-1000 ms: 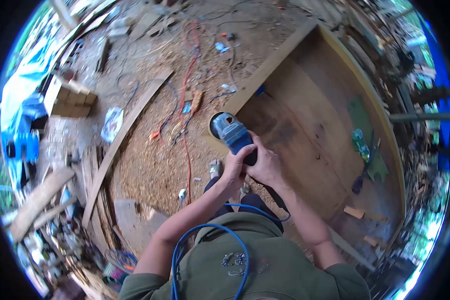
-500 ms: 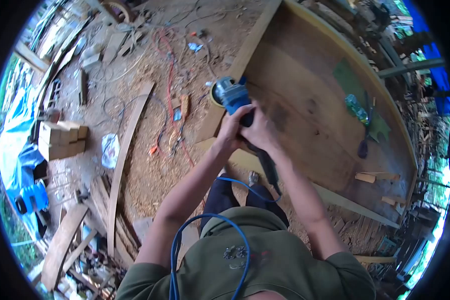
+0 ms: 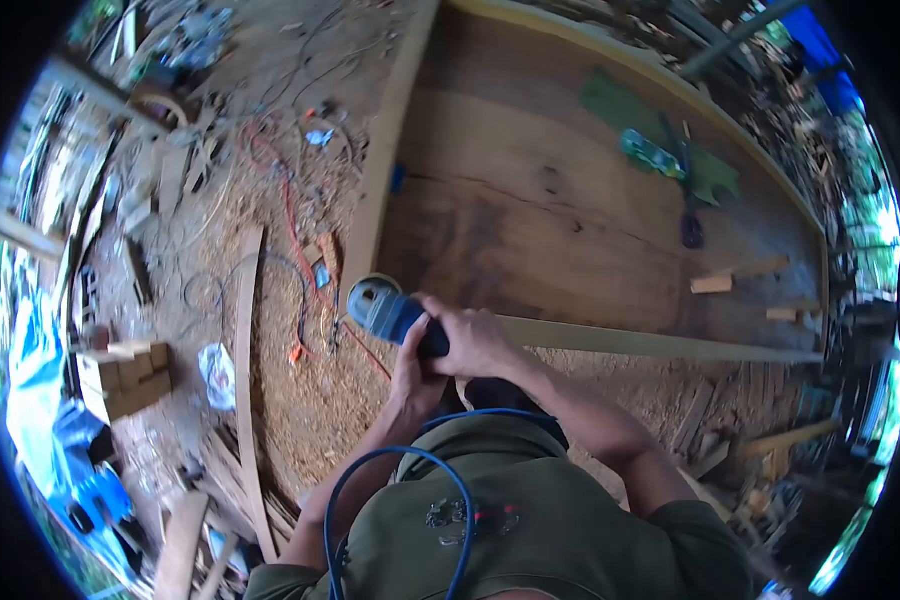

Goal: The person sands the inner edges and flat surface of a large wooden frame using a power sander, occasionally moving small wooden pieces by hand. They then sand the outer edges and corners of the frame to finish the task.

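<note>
Far to my left a stack of wooden blocks (image 3: 125, 378) sits on the sawdust-covered ground (image 3: 300, 400), with a long curved plank (image 3: 247, 380) and a red cable (image 3: 295, 230) lying nearer in. The angle grinder (image 3: 390, 313) is in front of my chest, its head at the near corner of the big wooden panel (image 3: 540, 230), just by the edge rail. I judge it a dense, rigid tool, nose-heavy and prone to twist, so the blue body behind the head is the place to hold it. My left hand (image 3: 417, 372) is closed around that body from below; my right hand (image 3: 475, 338) is wrapped over it from above, fingers (image 3: 440, 310) curled across the top. The blue hose (image 3: 400, 470) loops over my shirt. Farther right, a green bottle (image 3: 652, 155) lies on the panel.
</note>
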A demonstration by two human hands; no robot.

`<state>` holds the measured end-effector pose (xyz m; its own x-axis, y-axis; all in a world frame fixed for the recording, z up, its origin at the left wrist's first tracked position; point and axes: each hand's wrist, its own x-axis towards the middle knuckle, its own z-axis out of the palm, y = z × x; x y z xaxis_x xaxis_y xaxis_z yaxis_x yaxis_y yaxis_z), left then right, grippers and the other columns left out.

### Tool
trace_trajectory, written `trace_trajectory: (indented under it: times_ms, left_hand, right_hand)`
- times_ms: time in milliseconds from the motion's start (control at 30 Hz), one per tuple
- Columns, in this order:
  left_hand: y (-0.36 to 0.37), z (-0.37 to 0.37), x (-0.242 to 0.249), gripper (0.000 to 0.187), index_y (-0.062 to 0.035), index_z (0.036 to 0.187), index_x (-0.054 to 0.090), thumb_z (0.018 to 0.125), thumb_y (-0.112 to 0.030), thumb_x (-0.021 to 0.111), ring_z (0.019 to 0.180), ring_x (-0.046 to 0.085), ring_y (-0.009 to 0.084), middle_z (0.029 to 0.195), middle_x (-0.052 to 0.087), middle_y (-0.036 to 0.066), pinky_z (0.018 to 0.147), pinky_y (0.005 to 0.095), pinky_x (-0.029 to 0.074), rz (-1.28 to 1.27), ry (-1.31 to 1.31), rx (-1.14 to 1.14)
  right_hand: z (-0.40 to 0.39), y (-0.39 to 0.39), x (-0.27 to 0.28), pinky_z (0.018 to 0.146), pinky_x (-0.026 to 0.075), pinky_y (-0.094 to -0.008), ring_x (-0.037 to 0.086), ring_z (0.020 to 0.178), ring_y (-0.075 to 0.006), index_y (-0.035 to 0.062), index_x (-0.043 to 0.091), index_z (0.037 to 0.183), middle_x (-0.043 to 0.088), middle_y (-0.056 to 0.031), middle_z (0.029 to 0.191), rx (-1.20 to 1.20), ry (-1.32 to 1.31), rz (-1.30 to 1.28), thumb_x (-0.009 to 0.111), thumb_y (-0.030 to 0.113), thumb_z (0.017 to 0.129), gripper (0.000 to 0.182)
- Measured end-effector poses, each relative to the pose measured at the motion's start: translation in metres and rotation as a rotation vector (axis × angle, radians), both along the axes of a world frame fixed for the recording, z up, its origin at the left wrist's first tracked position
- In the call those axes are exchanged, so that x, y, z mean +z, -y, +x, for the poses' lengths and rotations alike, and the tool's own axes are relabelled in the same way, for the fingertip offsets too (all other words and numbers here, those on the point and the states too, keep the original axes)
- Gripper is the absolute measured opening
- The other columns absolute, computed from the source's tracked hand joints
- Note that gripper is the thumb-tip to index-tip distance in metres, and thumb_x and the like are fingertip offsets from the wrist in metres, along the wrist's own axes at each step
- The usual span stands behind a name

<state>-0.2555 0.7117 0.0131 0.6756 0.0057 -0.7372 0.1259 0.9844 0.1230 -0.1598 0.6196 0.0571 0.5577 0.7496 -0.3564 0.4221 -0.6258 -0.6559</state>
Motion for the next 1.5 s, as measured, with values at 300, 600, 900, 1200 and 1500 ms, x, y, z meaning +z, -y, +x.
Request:
trace_trajectory:
  times_ms: [300, 600, 900, 1200, 1500]
  left_hand:
    - [0.054, -0.010, -0.005, 0.047, -0.0090, 0.123, 0.056, 0.081, -0.024, 0.073, 0.110, 0.059, 0.0215, 0.114, 0.063, 0.006, 0.102, 0.0398, 0.044, -0.136, -0.004, -0.251]
    - [0.142, 0.006, -0.015, 0.042, -0.0097, 0.119, 0.056, 0.081, -0.021, 0.072, 0.109, 0.058, 0.0205, 0.114, 0.063, 0.005, 0.101, 0.0383, 0.044, -0.053, 0.041, -0.539]
    - [0.210, 0.013, -0.013, 0.047, -0.0096, 0.122, 0.054, 0.081, -0.026, 0.071, 0.110, 0.058, 0.0233, 0.118, 0.060, 0.007, 0.104, 0.0409, 0.042, -0.060, 0.095, -0.708]
    - [0.229, 0.013, -0.012, 0.045, -0.0074, 0.118, 0.055, 0.080, -0.021, 0.074, 0.108, 0.058, 0.0219, 0.112, 0.062, 0.007, 0.103, 0.0376, 0.043, -0.018, 0.060, -0.577]
    - [0.227, 0.016, -0.015, 0.053, -0.0088, 0.125, 0.053, 0.082, -0.030, 0.076, 0.114, 0.057, 0.0240, 0.120, 0.061, 0.008, 0.107, 0.0423, 0.040, 0.038, 0.121, -0.434]
  right_hand:
    - [-0.025, 0.089, 0.000, 0.075, 0.054, -0.0473, 0.066, 0.085, -0.0400, 0.0140, 0.038, 0.140, 0.067, -0.0196, 0.100, -0.191, -0.062, -0.030, 0.076, 0.032, 0.064, 0.087]
    - [-0.052, 0.191, -0.005, 0.077, 0.054, -0.0473, 0.066, 0.091, -0.0386, 0.0163, 0.032, 0.142, 0.067, -0.0187, 0.103, -0.455, -0.011, 0.011, 0.075, 0.030, 0.066, 0.089]
    - [-0.068, 0.260, -0.009, 0.073, 0.054, -0.0478, 0.067, 0.085, -0.0377, 0.0143, 0.037, 0.140, 0.068, -0.0175, 0.097, -0.589, 0.024, -0.035, 0.073, 0.032, 0.066, 0.084]
    - [-0.056, 0.267, -0.005, 0.074, 0.055, -0.0463, 0.068, 0.091, -0.0345, 0.0173, 0.038, 0.139, 0.068, -0.0160, 0.102, -0.541, 0.070, -0.046, 0.073, 0.035, 0.067, 0.082]
    - [-0.039, 0.271, -0.006, 0.072, 0.054, -0.0460, 0.068, 0.085, -0.0354, 0.0111, 0.041, 0.134, 0.068, -0.0157, 0.095, -0.436, 0.087, -0.061, 0.074, 0.040, 0.067, 0.081]
